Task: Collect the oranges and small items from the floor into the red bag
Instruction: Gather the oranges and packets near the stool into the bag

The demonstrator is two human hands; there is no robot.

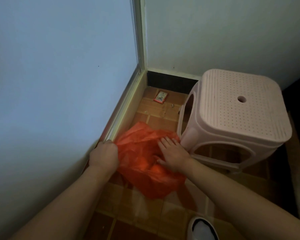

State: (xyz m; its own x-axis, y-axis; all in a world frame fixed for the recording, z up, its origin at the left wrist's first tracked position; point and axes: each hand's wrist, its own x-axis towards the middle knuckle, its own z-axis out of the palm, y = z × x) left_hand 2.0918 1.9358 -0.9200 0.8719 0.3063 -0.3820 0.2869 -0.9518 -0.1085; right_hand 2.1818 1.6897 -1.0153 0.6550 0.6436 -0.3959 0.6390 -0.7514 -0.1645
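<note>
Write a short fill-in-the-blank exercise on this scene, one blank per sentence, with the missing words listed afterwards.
1. The left hand grips the edge of the red ____.
2. The right hand lies with straight fingers on the red bag, right beside the pink ____.
3. The small packet lies on the tiled floor near the ____ of the room.
4. Bottom right, the toe of a ____ shows.

Missing words: bag; stool; corner; shoe
</note>
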